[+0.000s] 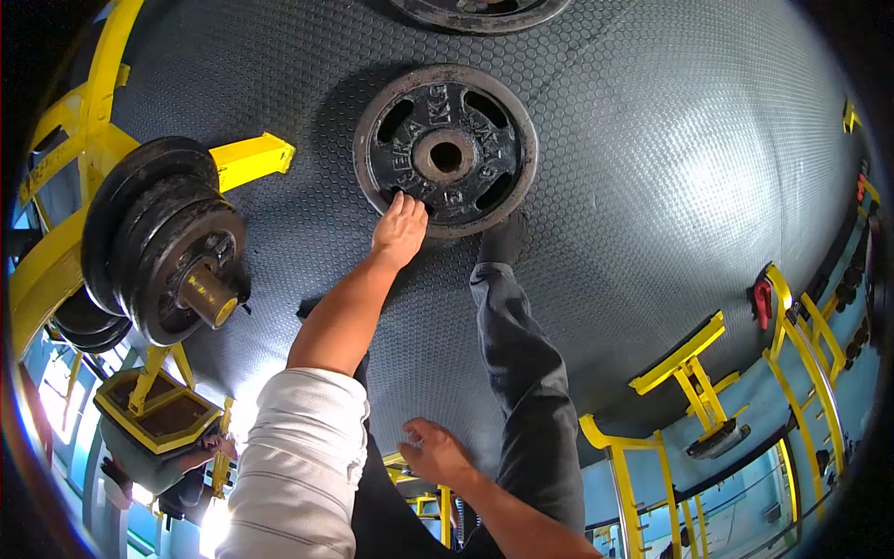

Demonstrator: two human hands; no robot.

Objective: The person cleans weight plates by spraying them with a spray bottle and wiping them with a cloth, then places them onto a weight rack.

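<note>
Left hand point(400, 228): fingers hooked into lower-left slot of 1 weight plate point(428, 149), thumb hidden. Plate overlaps shoe point(504, 238); floor contact unclear. Right hand point(438, 454): loosely open. 2nd plate point(480, 17) cut off.

The weight plate point(470, 200) is round and black, with a worn, brownish raised rim, raised lettering that includes "KG", and a rust-toned hub around an open center hole. Its face points up at the camera, with slots around the hub and the fingers of the left hand point(400, 228) at the lower-left one. It is right of the yellow bar point(250, 160), apart from it.
</note>
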